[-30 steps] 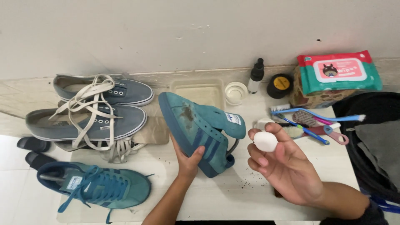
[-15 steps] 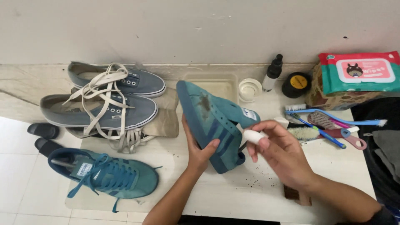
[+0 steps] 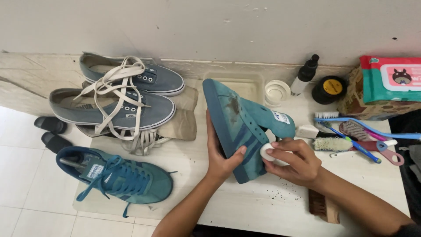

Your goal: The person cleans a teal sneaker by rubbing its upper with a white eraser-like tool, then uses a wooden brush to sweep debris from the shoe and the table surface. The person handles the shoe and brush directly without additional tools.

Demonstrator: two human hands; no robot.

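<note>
My left hand (image 3: 221, 156) grips a teal suede shoe (image 3: 241, 123) by its sole edge, holding it tilted on its side above the white board (image 3: 245, 206). A dark stain shows on the shoe's side. My right hand (image 3: 291, 160) holds a small white eraser block (image 3: 266, 152) and presses it against the shoe's side near the stripes. The shoe has no laces.
The matching laced teal shoe (image 3: 116, 175) lies at the lower left. Two grey sneakers (image 3: 116, 103) with white laces rest on beige cloths. Several brushes (image 3: 351, 136), a dropper bottle (image 3: 305, 74), a round tin (image 3: 329, 89), a white cup (image 3: 277, 92), a tray (image 3: 243, 85) and a wipes pack (image 3: 390, 79) sit at the right.
My right hand came down from holding the eraser up in the air and now presses it on the shoe's side. The left hand keeps its grip on the shoe.
</note>
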